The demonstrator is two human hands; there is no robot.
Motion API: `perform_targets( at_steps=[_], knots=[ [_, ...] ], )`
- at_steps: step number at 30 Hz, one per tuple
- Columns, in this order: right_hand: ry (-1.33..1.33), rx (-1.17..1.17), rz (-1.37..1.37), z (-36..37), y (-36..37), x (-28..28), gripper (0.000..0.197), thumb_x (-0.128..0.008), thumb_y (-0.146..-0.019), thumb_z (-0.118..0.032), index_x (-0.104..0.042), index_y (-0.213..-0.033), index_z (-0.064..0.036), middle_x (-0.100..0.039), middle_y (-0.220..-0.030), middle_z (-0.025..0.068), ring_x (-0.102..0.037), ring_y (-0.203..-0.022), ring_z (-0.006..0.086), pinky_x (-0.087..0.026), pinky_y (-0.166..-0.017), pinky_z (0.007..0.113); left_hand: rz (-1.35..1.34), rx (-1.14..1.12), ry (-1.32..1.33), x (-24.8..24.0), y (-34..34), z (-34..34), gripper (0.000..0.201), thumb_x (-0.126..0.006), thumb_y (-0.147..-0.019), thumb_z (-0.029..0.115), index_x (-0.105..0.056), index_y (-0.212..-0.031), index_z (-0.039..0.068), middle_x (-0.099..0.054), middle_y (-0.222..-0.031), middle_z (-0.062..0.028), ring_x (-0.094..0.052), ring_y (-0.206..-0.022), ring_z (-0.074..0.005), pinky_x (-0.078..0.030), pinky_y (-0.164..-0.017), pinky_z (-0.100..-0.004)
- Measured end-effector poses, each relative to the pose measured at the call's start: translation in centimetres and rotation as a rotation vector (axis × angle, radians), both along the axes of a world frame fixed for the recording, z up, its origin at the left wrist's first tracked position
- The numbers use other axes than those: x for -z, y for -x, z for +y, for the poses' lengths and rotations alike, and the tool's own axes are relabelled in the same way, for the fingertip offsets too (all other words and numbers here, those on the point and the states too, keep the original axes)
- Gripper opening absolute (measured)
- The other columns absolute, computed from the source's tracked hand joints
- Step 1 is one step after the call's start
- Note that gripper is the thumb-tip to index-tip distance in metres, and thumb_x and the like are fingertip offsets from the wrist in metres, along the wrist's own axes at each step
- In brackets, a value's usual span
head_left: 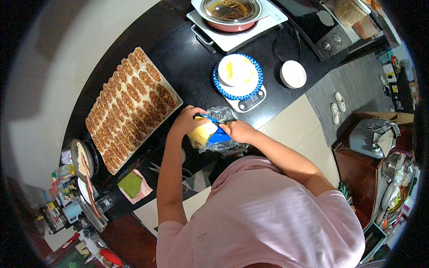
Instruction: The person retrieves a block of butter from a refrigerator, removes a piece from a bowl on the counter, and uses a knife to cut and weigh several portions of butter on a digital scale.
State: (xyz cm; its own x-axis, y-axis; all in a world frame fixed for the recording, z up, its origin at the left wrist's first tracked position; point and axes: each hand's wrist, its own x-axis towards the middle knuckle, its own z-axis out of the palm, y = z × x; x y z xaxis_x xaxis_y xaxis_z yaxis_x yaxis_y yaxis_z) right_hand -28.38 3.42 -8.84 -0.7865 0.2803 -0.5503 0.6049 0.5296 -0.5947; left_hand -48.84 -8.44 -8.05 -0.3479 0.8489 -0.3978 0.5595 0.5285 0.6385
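Observation:
At the counter's near edge, both hands are closed on a pale yellow block of butter (202, 132) in a blue and yellow wrapper (219, 137). My left hand (185, 119) grips its left end. The fingers of my right hand (240, 131) pinch the blue wrapper on the right side. Crumpled see-through plastic (221, 112) bunches around the block. Just beyond, a white bowl (222, 79) with pale yellow pieces inside sits on a blue-rimmed plate (216, 85), which rests on a white kitchen scale (253, 102).
Left of my hands lies a large tray (147, 136) with rows of oval pieces topped brown. A lidded pan (230, 27) stands on a white cooktop (268, 22) at the back. An empty white bowl (293, 74) is to the right. Scissors (155, 168) and a green-and-pink cloth (134, 186) lie nearer.

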Motion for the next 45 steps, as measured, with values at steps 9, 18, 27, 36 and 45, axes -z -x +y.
perform_targets(
  at_steps=[9,18,27,36,45],
  knots=[
    [0.07,0.032,0.019,0.2,-0.3,1.1,0.067,-0.03,-0.098,-0.053,-0.069,-0.084,-0.0007,-0.066,-0.085,0.0273,-0.064,-0.086,0.0433,-0.049,-0.083,0.05,-0.01,-0.052,0.083,-0.6,0.2,1.5,0.04,-0.081,-0.069,0.038,-0.07,-0.096,0.011,-0.056,-0.101,-0.0102,-0.058,-0.083,-0.0211,-0.05,-0.077,-0.0329],
    [-0.021,0.019,-0.019,-0.6,-0.3,-0.4,0.063,-0.033,-0.098,-0.053,-0.068,-0.084,-0.0014,-0.065,-0.083,0.0268,-0.063,-0.084,0.044,-0.049,-0.081,0.05,0.365,-0.127,0.125,-5.8,-6.5,-1.2,0.106,-0.084,-0.063,0.042,-0.027,-0.146,0.008,-0.048,-0.131,-0.0228,-0.051,-0.12,-0.0352,-0.041,-0.099,-0.0458],
    [0.199,-0.021,0.023,1.2,0.2,1.3,0.066,-0.031,-0.098,-0.055,-0.066,-0.08,-0.0008,-0.064,-0.08,0.0269,-0.062,-0.084,0.044,-0.047,-0.08,0.05,0.273,-0.272,-0.024,-3.9,-8.5,-5.3,0.108,-0.082,-0.065,0.036,-0.02,-0.148,0.005,-0.052,-0.127,-0.0246,-0.051,-0.118,-0.0383,-0.04,-0.098,-0.0477],
    [0.054,-0.017,0.04,0.9,0.0,0.4,0.063,-0.036,-0.097,-0.054,-0.065,-0.077,-0.0017,-0.065,-0.079,0.0252,-0.063,-0.083,0.0432,-0.049,-0.079,0.048,0.272,-0.041,0.001,-1.7,-2.8,-0.9,0.038,-0.077,-0.073,0.031,-0.068,-0.103,0.01,-0.056,-0.109,-0.0144,-0.054,-0.107,-0.0313,-0.044,-0.095,-0.0396],
    [-0.025,0.027,0.097,3.5,-2.1,-1.3,0.061,-0.039,-0.095,-0.056,-0.067,-0.082,-0.0029,-0.066,-0.076,0.0238,-0.064,-0.08,0.0416,-0.05,-0.077,0.05,0.176,0.152,-0.157,-2.0,-0.9,2.3,0.023,-0.08,-0.067,0.026,-0.073,-0.082,0.01,-0.058,-0.094,-0.0077,-0.054,-0.099,-0.0244,-0.043,-0.089,-0.0345]
  ],
)
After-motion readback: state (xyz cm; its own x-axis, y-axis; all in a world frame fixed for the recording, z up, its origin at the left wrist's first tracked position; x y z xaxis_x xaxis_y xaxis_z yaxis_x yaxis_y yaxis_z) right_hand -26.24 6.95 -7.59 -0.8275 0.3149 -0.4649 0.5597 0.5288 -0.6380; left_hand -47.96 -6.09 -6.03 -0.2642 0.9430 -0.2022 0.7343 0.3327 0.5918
